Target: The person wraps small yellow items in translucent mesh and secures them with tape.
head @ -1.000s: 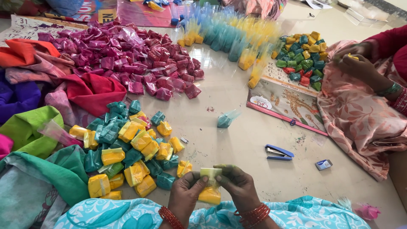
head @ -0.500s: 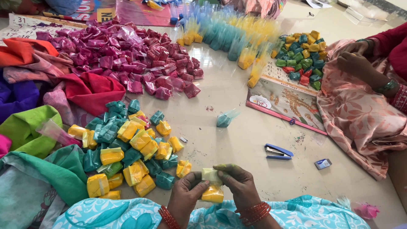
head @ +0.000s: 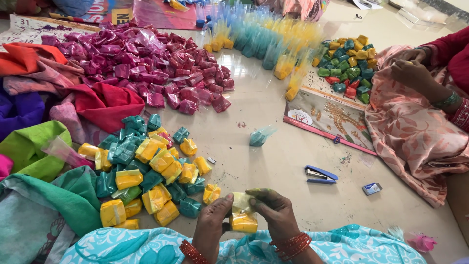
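Two hands, left hand (head: 211, 226) and right hand (head: 273, 211), pinching one yellow packet (head: 243, 216) between them, grip closed on both sides. Sitting just right of the yellow-and-teal pile (head: 146, 171), bare floor (head: 273, 161) lying open ahead toward the blue stapler (head: 320, 174).

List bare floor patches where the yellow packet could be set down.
Best: open floor between the stapler, the lone teal packet and the yellow-teal pile. Also right of the small box. Crowded: magenta pile, cloths at left, calendar.

Stapler (head: 320, 174) lies right of packet pile (head: 146, 171).
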